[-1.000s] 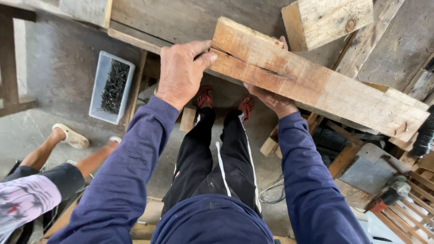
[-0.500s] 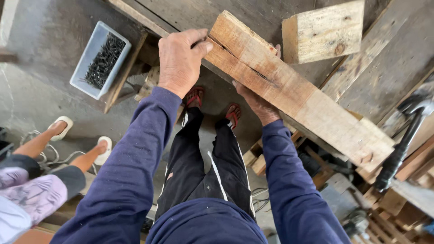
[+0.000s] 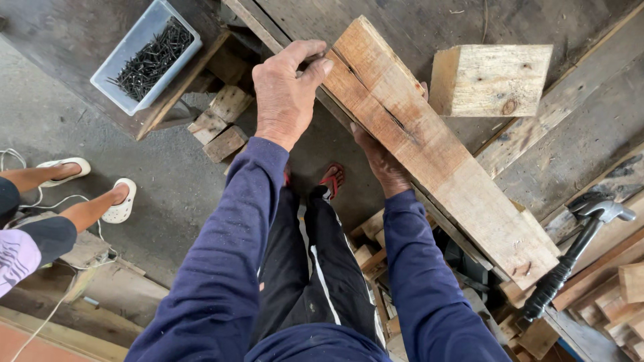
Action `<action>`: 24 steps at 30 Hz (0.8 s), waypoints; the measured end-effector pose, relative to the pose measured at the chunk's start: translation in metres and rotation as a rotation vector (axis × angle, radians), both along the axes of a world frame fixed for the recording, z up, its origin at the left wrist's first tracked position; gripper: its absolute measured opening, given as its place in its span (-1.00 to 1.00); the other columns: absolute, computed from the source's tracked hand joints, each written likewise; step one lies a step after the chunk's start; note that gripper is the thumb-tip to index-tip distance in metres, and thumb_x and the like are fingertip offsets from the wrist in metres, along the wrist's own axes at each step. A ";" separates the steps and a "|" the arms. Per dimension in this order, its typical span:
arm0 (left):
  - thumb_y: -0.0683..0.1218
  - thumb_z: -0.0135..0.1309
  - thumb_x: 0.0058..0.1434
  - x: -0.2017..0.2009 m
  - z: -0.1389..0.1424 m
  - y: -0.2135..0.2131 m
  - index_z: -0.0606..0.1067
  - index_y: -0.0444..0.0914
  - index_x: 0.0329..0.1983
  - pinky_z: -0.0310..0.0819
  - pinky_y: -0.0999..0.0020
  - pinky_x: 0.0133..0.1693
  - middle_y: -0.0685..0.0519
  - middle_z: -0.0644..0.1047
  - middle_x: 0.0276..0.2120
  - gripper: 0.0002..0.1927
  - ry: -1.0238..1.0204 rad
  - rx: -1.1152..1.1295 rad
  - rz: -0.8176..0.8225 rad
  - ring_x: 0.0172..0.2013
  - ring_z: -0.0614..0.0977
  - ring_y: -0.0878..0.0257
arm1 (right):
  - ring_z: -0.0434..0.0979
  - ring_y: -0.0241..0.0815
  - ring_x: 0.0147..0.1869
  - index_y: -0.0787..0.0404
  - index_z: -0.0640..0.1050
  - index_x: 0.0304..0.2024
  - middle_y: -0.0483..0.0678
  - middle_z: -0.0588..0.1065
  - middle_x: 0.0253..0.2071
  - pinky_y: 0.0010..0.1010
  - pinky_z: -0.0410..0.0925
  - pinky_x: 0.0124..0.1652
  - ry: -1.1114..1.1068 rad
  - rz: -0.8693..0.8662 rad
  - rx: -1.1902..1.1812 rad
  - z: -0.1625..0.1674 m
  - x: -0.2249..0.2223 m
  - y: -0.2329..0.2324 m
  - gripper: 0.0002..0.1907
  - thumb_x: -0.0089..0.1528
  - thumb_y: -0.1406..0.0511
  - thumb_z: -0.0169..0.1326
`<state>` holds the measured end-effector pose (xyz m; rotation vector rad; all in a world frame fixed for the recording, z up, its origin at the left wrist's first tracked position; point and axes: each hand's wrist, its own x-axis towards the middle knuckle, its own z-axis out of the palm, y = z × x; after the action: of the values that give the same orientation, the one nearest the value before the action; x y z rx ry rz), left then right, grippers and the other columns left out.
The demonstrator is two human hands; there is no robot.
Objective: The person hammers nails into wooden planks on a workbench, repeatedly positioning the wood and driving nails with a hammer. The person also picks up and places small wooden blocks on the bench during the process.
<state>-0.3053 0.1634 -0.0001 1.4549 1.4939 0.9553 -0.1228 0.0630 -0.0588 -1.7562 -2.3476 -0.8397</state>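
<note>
Two hands on one long wooden plank (image 3: 429,151)! Left hand (image 3: 285,90) clamps over the plank's far end, fingers (image 3: 310,55) curled tight around the edge; right hand (image 3: 382,161) cups it from beneath, its fingers hidden under the wood. The plank hangs slanted at the edge of the dark surface (image 3: 577,141), not laid flat yet. A wood block (image 3: 493,79) sits just beyond, hammer (image 3: 570,258) and tub of nails (image 3: 144,57) untouched, so no nailing shows so far.
</note>
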 end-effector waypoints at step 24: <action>-0.10 0.15 0.30 -0.169 -0.076 -0.228 0.58 -0.32 0.07 0.53 0.38 0.01 -0.08 0.66 -0.06 -0.68 -0.460 -0.553 0.093 -0.06 0.68 0.23 | 0.52 0.09 0.31 0.34 0.53 0.19 0.17 0.53 0.21 -0.17 0.36 0.30 0.980 -0.204 -0.544 0.037 -0.190 -0.125 -0.64 0.34 0.39 0.13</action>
<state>-0.4742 -0.0642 -0.0757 0.7173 1.3395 0.7770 -0.3127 -0.0616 -0.0221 -1.9303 -1.7734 0.6326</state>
